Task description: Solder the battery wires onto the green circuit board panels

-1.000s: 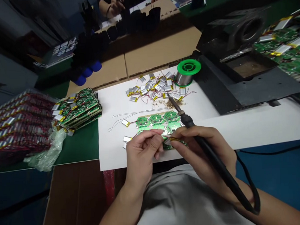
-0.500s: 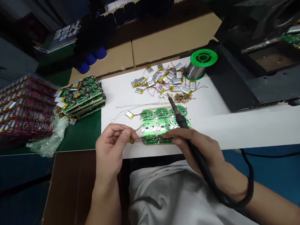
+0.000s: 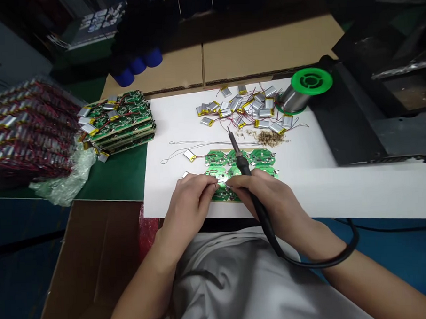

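Note:
My right hand [image 3: 264, 195] holds a black soldering iron [image 3: 244, 166] like a pen, its thin tip raised above the paper. My left hand [image 3: 188, 205] reaches over a panel of green circuit boards [image 3: 216, 157], and its fingertips meet those of the right hand. The left fingers pinch something small, probably a battery wire, mostly hidden. The panel lies on a white paper sheet [image 3: 176, 123]. Just beyond it lies a small pouch battery [image 3: 189, 155] with long thin wires. Several silver pouch batteries [image 3: 239, 106] with red wires lie in a heap farther up.
A solder spool with a green flange [image 3: 310, 82] stands at the paper's far right corner, beside a black metal machine [image 3: 352, 120]. On the left are stacked boards [image 3: 116, 121] and bundled red-wired batteries [image 3: 24, 135] beside bubble wrap [image 3: 65, 180].
My left hand has moved right, from beside the boards to over them, closing on my right hand. The iron's tip has swung left. The whole view has shifted, with the table sliding right.

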### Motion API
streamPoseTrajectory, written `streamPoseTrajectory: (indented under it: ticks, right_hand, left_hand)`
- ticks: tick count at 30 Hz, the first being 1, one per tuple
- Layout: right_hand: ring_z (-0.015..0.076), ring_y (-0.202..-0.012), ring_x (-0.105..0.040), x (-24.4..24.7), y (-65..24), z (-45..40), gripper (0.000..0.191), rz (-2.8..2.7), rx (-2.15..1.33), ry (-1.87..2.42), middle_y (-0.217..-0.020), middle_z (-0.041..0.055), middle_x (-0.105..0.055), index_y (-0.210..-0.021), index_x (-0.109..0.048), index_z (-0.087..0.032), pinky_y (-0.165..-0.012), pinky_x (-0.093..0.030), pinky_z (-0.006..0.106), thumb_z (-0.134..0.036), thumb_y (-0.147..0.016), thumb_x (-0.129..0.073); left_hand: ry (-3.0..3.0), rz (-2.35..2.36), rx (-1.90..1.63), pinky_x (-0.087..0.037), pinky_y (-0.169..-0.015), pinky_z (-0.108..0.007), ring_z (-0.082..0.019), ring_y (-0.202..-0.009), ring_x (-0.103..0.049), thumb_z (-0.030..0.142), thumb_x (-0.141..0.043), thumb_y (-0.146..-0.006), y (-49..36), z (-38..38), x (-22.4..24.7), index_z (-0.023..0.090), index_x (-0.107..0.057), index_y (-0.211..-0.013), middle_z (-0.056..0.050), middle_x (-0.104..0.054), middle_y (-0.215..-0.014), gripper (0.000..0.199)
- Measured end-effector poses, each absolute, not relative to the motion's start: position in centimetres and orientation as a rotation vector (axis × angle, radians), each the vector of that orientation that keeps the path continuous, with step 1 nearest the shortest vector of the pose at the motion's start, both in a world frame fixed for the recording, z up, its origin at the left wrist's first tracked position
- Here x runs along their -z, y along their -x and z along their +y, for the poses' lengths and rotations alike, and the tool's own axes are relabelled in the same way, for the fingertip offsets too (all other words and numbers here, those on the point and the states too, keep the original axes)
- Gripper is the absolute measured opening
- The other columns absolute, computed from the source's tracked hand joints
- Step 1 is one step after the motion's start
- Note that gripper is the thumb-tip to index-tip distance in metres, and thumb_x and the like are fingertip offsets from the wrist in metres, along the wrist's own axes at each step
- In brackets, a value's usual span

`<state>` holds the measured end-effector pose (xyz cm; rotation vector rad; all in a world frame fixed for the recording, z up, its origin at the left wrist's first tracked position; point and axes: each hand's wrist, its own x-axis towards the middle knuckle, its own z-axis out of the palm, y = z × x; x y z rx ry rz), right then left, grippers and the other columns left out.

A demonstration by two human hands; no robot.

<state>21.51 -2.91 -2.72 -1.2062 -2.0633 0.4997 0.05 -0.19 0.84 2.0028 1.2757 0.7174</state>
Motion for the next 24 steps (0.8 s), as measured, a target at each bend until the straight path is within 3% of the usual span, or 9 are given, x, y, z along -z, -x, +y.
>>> streamPoseTrajectory:
  ticks: [13,24]
  right_hand:
    - [0.016,-0.074,-0.053,2.0,-21.8,-2.1,0.023,-2.142,-0.554,1.15,-0.084,-0.0017,-0.061,-0.116,-0.058,-0.024,-0.067,-0.039,0.028,-0.007,-0.101,-0.056]
    - [0.0179,-0.07,-0.052,1.6,-21.8,-1.3,0.023,-2.255,-0.322,1.039,-0.08,0.001,-0.062,-0.112,-0.06,-0.02,-0.062,-0.04,0.029,-0.006,-0.101,-0.046]
  left_hand:
    - [-2.049,1.314,-0.698,-0.048,-0.089,-0.041,-0.023,-0.098,-0.07,0.013,-0.061,-0.102,-0.1,-0.2,-0.7,0.022,-0.071,-0.1,0.0,-0.08,-0.102,0.014]
    - [-2.136,1.293,-0.761,-0.043,-0.092,-0.039,-0.021,-0.1,-0.071,0.011,-0.062,-0.102,0.0,-0.4,-0.1,0.022,-0.069,-0.102,0.001,-0.08,-0.102,0.013]
